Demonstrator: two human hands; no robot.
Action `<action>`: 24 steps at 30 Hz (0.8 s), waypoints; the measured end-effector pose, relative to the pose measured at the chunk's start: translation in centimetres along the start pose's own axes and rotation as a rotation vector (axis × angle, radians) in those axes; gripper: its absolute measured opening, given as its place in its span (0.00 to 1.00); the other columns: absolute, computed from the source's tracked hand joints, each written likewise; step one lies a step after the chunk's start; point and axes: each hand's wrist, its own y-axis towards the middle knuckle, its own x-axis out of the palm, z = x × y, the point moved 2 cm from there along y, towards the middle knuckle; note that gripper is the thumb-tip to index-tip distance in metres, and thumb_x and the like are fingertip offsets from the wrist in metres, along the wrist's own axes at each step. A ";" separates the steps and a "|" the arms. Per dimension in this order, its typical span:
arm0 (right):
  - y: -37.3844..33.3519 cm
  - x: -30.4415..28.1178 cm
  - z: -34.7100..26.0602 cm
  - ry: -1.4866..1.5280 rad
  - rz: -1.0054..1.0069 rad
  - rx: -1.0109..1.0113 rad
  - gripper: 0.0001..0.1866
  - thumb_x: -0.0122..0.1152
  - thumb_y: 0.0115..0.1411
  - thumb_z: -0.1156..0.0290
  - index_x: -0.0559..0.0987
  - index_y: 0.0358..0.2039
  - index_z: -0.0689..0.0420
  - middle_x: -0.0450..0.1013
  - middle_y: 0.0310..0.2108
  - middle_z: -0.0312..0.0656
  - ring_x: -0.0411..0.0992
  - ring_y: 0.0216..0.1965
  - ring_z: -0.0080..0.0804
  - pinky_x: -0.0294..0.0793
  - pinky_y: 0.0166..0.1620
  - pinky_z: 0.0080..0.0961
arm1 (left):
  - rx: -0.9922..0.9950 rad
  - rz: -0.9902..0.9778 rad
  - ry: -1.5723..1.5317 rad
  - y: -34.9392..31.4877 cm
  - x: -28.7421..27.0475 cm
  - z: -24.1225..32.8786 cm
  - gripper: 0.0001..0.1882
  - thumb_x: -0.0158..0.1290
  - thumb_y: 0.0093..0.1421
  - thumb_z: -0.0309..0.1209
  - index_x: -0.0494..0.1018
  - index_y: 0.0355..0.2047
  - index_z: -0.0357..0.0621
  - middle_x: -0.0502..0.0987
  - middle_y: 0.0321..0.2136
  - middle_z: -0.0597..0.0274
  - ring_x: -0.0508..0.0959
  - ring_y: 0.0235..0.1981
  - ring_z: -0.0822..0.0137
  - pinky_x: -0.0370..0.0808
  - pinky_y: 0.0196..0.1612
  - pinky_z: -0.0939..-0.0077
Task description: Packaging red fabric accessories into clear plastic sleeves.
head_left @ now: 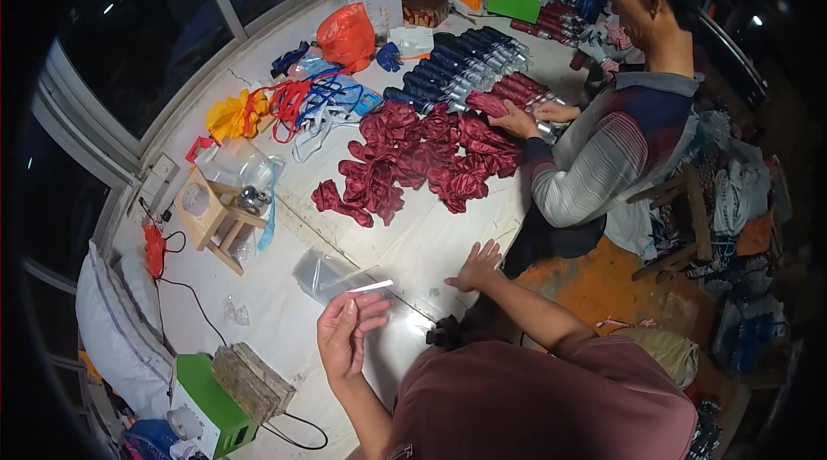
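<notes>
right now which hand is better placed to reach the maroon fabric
Right, likely: right hand is open and nearer the maroon fabric; left hand is by a clear plastic bag.

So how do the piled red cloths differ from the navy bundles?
The red cloths lie crumpled and loose; the navy bundles are slim and compact. The red cloths overlap in a heap; the navy bundles lie side by side. Both rest on the pale table.

Light is brightest across the pale table [284, 331], windows [112, 46] show dark with small glints, and fisheye edges curve into black.
</notes>
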 end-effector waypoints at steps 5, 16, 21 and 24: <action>-0.3 0.2 0.1 0.013 0.009 -0.012 0.68 0.50 0.54 0.26 0.36 0.69 0.74 0.26 0.67 0.81 0.23 0.68 0.82 0.28 0.64 0.71 | 0.041 0.039 -0.008 -0.3 -0.2 0.2 0.16 0.47 0.69 0.27 0.69 0.51 0.26 0.79 0.40 0.38 0.83 0.38 0.49 0.85 0.38 0.71; -0.4 0.0 0.2 0.036 0.024 -0.024 0.67 0.50 0.54 0.26 0.36 0.69 0.74 0.27 0.67 0.81 0.24 0.68 0.81 0.32 0.63 0.72 | -0.025 -0.007 0.017 0.0 1.4 -0.4 0.16 0.45 0.70 0.27 0.69 0.51 0.25 0.79 0.40 0.36 0.83 0.40 0.48 0.84 0.40 0.70; -0.7 -0.2 0.3 0.042 0.031 -0.035 0.67 0.51 0.54 0.27 0.36 0.69 0.74 0.27 0.67 0.82 0.25 0.68 0.81 0.33 0.63 0.73 | -0.015 -0.035 0.006 -0.3 1.2 -0.5 0.15 0.43 0.71 0.27 0.70 0.50 0.24 0.79 0.41 0.34 0.83 0.41 0.48 0.83 0.43 0.69; -0.6 -0.2 0.3 0.036 0.029 -0.036 0.67 0.51 0.55 0.27 0.36 0.69 0.75 0.27 0.67 0.82 0.25 0.68 0.82 0.34 0.63 0.73 | -0.008 -0.054 -0.010 -0.4 1.1 -0.7 0.16 0.42 0.71 0.27 0.69 0.50 0.24 0.79 0.41 0.34 0.83 0.41 0.47 0.83 0.42 0.69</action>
